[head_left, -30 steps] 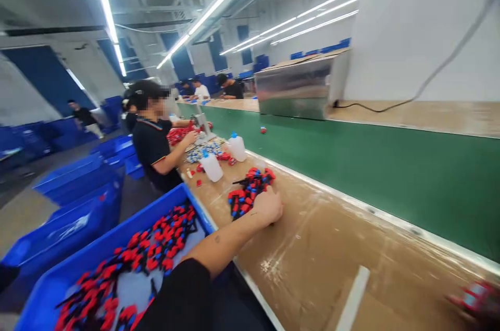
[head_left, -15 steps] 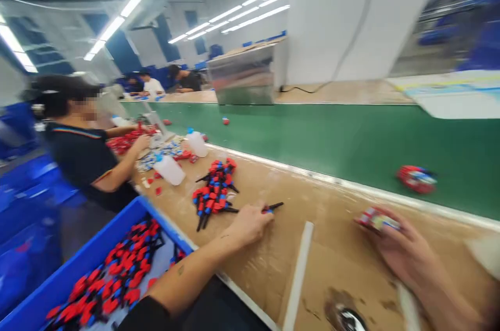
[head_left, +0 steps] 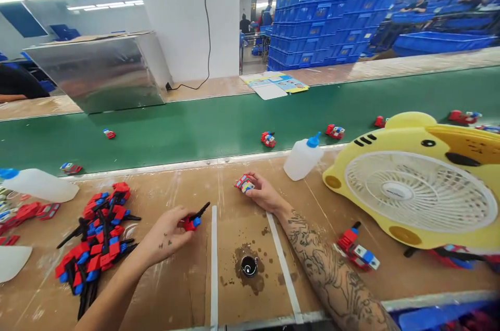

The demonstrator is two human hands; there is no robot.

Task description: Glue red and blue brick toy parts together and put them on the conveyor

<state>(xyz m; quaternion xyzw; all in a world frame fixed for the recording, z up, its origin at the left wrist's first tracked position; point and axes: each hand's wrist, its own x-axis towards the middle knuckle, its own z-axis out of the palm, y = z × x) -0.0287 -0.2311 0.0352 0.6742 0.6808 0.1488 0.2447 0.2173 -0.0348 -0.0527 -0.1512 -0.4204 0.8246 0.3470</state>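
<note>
Holding a small red, blue and black plastic toy part [head_left: 192,221] between thumb and fingers, the left hand [head_left: 172,234] was over the brown worktable [head_left: 164,294], just left of the left white strip [head_left: 213,268]. Farther off and to its right, the right hand [head_left: 263,193] grasped a red, white and blue toy assembly [head_left: 245,183] in its fingertips; the two pieces were apart. Between that strip and a right white strip [head_left: 284,268], on the near side, sat a small round pot of dark liquid [head_left: 249,266], ringed by stains. A heap of red, blue and black parts [head_left: 97,237] lay left of the left hand. Right of the right hand stood a white bottle with a blue cap [head_left: 302,159], slightly tilted, then a yellow animal-shaped fan [head_left: 406,122]. Beyond the table, a green conveyor belt [head_left: 203,128] carried scattered toy assemblies.
</note>
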